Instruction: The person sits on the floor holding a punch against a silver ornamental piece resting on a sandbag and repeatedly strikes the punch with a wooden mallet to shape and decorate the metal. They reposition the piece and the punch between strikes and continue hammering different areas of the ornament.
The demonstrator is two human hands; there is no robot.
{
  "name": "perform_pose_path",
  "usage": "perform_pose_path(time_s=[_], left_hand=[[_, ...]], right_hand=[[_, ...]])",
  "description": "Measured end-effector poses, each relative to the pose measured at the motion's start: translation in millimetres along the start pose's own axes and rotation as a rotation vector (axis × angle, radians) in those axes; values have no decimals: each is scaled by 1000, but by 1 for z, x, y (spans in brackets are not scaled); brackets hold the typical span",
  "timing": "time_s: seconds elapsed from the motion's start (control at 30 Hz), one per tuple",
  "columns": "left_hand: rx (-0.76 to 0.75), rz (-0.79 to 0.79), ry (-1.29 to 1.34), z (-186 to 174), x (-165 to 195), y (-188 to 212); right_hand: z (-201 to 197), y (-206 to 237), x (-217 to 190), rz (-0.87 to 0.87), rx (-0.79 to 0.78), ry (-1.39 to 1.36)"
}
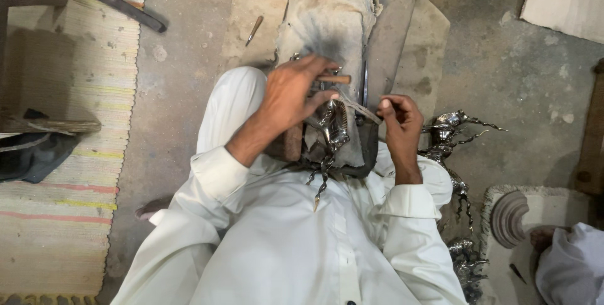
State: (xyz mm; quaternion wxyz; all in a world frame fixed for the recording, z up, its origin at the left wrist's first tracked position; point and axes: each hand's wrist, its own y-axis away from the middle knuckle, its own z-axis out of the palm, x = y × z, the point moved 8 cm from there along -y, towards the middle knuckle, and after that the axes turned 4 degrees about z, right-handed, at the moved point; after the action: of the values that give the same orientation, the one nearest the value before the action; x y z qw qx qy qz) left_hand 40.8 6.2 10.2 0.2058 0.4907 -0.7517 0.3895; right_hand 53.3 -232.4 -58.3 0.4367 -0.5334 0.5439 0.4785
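The left hand (290, 94) closes its grip on a wooden-handled tool (333, 79) over the shiny silver metal figurine (333, 130) in the lap; the right hand (399, 119) pinches a thin strip (360, 109) — best kept taut, strokes short.

The person wears a loose white garment from shoulders to knees, its long sleeves ending in buttoned cuffs at the wrists. A placket with a dark button runs down the chest. Both the left hand (290, 94) and the right hand (400, 124) are bare, without rings or gloves.
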Motion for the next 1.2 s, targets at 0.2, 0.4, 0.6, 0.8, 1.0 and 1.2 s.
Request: perform_pose_path(time_s=[0.2, 0.4, 0.6, 0.8, 1.0, 1.2], left_hand=[[72, -105, 19, -32, -7, 19], [102, -152, -49, -32, -24, 28], [92, -184, 131, -15, -32, 28], [48, -70, 527, 4, -25, 13], [-35, -81, 273, 12, -24, 9], [-54, -185, 305, 21, -31, 12]], right_hand=[[-5, 8, 2, 5, 99, -5], [34, 8, -30, -302, -158, 272], [51, -6, -38, -255, -277, 324], [42, -32, -34, 51, -356, 172], [39, -52, -40, 149, -442, 333], [39, -52, -49, 37, -435, 208]])
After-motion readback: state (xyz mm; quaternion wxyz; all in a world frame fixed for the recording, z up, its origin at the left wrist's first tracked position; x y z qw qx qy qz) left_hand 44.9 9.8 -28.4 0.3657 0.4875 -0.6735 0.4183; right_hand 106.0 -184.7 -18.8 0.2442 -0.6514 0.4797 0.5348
